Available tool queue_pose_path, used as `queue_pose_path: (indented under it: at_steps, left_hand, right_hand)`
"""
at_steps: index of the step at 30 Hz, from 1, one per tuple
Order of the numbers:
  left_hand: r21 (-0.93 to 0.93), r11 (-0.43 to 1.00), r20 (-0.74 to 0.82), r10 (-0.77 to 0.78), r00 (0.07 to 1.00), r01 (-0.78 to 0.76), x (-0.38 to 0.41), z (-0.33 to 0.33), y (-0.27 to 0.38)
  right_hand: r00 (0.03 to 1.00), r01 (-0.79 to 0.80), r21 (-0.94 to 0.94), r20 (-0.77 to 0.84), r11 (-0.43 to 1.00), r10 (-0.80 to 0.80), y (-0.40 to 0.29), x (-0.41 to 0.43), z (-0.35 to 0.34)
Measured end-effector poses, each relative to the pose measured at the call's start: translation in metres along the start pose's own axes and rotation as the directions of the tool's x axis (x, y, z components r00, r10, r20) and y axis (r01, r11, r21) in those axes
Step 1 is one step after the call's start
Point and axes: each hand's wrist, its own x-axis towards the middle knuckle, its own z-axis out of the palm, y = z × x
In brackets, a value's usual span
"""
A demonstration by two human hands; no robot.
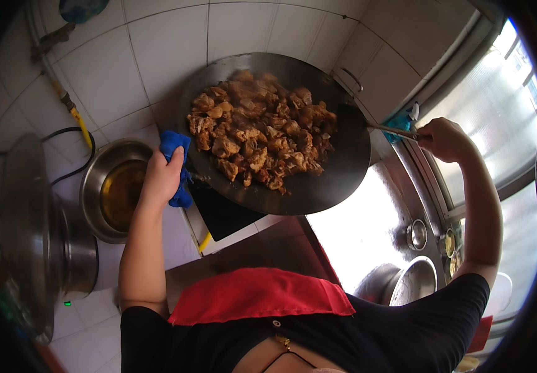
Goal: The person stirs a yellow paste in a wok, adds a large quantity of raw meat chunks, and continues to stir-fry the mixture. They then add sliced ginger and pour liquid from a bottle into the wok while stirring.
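Observation:
A large dark wok [338, 182] holds many browned chunks of meat [263, 130]. At its left rim my left hand [163, 175] grips a folded blue cloth [175, 140]; whether the cloth wraps a wok handle is hidden. My right hand [445, 140] is closed on the end of a thin metal handle [394, 131], which reaches to the wok's right side. Whether that handle belongs to a utensil or to the wok cannot be told. Below the wok, part of a black stove surface [221, 214] shows.
Left of my left hand stands a steel bowl [92, 219] with yellowish-brown liquid. Farther left are a lidded metal pot [79, 252] and a yellow pipe [80, 123]. A steel basin [429, 275] and a small metal bowl [417, 234] stand on the right. Tiled walls [170, 46] border the wok.

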Motion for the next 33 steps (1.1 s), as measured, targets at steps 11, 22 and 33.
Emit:
queue_pose_path:
  at_steps: [11, 22, 33]
  left_hand:
    - [0.121, 0.99, 0.027, -0.071, 0.997, 0.067, -0.006, -0.002, 0.014]
    - [0.075, 0.997, -0.052, -0.028, 0.998, 0.032, 0.001, -0.001, -0.004]
    - [0.06, 0.998, 0.041, -0.007, 0.999, 0.005, 0.004, -0.002, -0.007]
  right_hand:
    - [0.884, -0.157, 0.895, 0.316, 0.417, -0.344, -0.115, 0.11, 0.141]
    - [0.974, -0.036, 0.93, 0.114, 0.365, -0.194, -0.126, 0.043, 0.102]
    - [0.944, -0.019, -0.046, -0.329, 0.999, 0.002, -0.116, -0.003, 0.016]
